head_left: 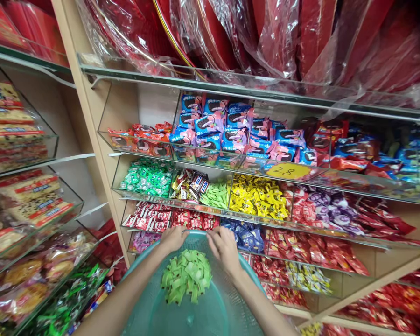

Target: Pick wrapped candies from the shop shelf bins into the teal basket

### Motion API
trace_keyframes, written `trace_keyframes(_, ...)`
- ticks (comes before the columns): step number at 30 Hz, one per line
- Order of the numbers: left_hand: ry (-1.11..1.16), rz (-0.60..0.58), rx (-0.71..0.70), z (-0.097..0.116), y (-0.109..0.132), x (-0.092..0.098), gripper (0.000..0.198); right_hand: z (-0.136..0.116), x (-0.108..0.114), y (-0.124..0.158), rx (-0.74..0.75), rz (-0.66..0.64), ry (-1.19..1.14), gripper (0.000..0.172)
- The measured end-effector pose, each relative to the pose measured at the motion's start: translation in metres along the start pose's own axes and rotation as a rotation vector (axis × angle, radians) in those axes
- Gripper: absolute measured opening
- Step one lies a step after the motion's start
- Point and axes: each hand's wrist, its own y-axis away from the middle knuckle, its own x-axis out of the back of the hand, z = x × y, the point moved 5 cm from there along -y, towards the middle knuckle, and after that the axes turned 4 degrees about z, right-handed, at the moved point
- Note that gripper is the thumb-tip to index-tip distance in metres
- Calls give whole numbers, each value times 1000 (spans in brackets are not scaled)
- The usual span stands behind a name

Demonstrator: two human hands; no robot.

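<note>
A large green plastic basket (210,322) with mesh sides fills the bottom middle, tilted against the shelf fronts. Inside it lies a heap of small light-green wrapped candies (187,276). My left hand (174,239) is closed on the far rim, left of its middle. A short way to the right, my right hand (224,246) grips the same rim with bent fingers. Just above the rim, similar light-green candies (215,195) sit in a shelf compartment, between dark brown wrapped sweets (191,184) and yellow-wrapped candies (259,196).
Green-wrapped candies (149,177), blue-and-pink cookie packs (210,122) and purple candies (338,205) fill clear-fronted shelves. A yellow price tag (285,171) reads 28. Plastic-wrapped red items (276,37) lie on top. Packaged pastries (28,200) occupy the left shelves; a wooden upright (87,121) stands between.
</note>
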Motion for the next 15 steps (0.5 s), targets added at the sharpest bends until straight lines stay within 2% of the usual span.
trace_keyframes(5,20,7,-5,9,-3,9,41,24,60,-67,-75,276,66,21)
trace_keyframes(8,10,14,-31,17,-5,8,40,38,87,-104,-186,322,133,22)
trace_keyframes(11,1,20,-56,22,-6,6,41,44,93,-117,-278,311,114,24)
trace_keyframes(15,-12,30,-74,20,-5,1,41,42,70,-104,-332,242,79,27)
